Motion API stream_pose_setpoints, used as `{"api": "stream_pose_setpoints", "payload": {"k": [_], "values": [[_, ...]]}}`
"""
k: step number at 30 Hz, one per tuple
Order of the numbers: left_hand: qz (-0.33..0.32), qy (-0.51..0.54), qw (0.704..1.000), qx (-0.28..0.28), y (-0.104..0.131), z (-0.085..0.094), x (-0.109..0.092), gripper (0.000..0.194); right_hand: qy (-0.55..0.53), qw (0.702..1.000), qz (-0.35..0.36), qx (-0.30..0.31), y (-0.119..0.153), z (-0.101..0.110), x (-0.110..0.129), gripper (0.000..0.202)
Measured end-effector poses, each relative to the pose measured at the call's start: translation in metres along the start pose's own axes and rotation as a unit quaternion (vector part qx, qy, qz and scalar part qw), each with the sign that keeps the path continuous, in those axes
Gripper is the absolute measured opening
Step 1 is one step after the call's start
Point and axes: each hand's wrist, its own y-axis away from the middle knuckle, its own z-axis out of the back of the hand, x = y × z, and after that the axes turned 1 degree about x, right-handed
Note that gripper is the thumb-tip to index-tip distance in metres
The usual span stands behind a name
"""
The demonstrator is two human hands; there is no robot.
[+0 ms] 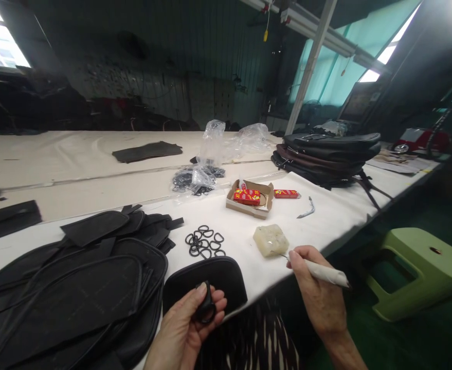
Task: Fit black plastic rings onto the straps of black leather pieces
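Observation:
My left hand (189, 321) is closed on a black D-ring with a short black strap (206, 307) looped through it. A rounded black panel (226, 280) lies just behind it at the table edge. In my right hand (318, 295) is an awl (326, 272) with a thick white-wrapped handle, its thin metal tip at the near edge of a pale yellowish, wax-like block (271, 240). Whether the tip is in the block or only touching it I cannot tell. Several loose black D-rings (204, 241) lie in a small pile left of the block.
Stacked black panels (75, 303) cover the left front. Behind the block stand a cardboard box (249, 213) with red packets and a bent metal piece (307, 208). Plastic bags (198, 177) and piled black bags (326, 154) are further back. A green stool (422, 257) stands right.

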Motion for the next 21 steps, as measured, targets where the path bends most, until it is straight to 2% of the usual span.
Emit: {"api": "stream_pose_setpoints", "payload": {"k": [8, 21], "values": [[-0.001, -0.045, 0.999, 0.005, 0.002, 0.003, -0.003, 0.004, 0.021, 1.000, 0.018, 0.003, -0.016, -0.009, -0.010, 0.024], [0.016, -0.039, 0.999, 0.023, 0.001, 0.005, -0.007, 0.012, 0.016, 1.000, 0.015, -0.014, -0.026, -0.020, -0.018, 0.026]]}}
